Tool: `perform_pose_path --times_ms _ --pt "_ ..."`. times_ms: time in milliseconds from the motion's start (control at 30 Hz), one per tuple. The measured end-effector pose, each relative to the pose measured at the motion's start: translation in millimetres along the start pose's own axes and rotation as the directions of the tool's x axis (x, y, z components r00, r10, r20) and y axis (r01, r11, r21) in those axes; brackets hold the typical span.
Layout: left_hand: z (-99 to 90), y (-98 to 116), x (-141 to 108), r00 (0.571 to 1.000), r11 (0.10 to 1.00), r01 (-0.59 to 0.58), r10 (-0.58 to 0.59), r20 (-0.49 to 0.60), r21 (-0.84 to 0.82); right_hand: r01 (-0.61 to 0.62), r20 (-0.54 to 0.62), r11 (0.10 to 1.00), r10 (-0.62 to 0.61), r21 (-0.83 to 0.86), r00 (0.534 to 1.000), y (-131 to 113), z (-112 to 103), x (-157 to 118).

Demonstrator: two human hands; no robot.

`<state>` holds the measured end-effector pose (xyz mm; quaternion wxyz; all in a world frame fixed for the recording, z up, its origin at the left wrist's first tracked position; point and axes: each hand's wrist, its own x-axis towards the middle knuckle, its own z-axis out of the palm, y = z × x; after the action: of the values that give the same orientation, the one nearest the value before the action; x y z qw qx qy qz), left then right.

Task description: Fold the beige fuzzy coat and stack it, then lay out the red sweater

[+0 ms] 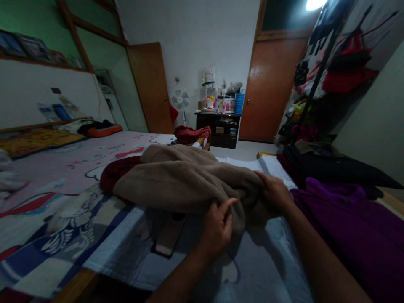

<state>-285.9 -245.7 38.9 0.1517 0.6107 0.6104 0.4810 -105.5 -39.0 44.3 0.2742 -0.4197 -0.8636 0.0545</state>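
Note:
A brown fleecy garment (176, 181) with a dark red part (118, 170) at its left end lies bunched across the bed in front of me. My left hand (217, 223) grips its near edge, the thumb pointing up and to the right. At the garment's right end, my right hand (274, 189) is closed on the cloth, its fingers partly hidden in the folds. Under the near side of the garment a phone-like flat object (168, 240) rests on the light blue sheet (259, 269).
A purple garment (350, 231) and a stack of dark clothes (334, 168) lie at the right. To the left is a patterned bedspread (94, 155). A red cloth (192, 134) sits beyond the garment. Farther back stand a fan (179, 101) and a dark cabinet (217, 130).

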Motion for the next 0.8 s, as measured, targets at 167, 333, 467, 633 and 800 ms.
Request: perform_pose_path --times_ms 167,333,467,633,800 --pt "60.4 3.0 -14.1 0.953 0.997 -0.024 0.045 0.299 -0.075 -0.210 -0.208 0.931 0.152 -0.298 0.966 35.6 11.4 1.9" --pt "72.5 -11.1 -14.3 0.884 0.994 0.110 -0.107 0.456 0.019 -0.241 -0.213 0.924 0.182 -0.296 0.960 35.2 33.9 -33.6" --pt "38.8 -12.9 -2.7 0.850 0.997 -0.028 -0.012 0.527 0.067 -0.216 -0.290 0.961 0.161 -0.171 0.943 20.3 37.9 -73.7" --pt "-24.5 -22.0 45.9 0.931 0.873 -0.274 0.137 0.337 0.403 -0.350 -0.051 0.936 0.352 0.029 0.935 14.8 35.1 -127.2" --pt "-64.8 -67.4 98.9 0.977 0.502 -0.199 0.034 0.210 0.842 -0.634 0.276 0.770 0.594 0.078 0.755 11.4 34.9 -155.2"
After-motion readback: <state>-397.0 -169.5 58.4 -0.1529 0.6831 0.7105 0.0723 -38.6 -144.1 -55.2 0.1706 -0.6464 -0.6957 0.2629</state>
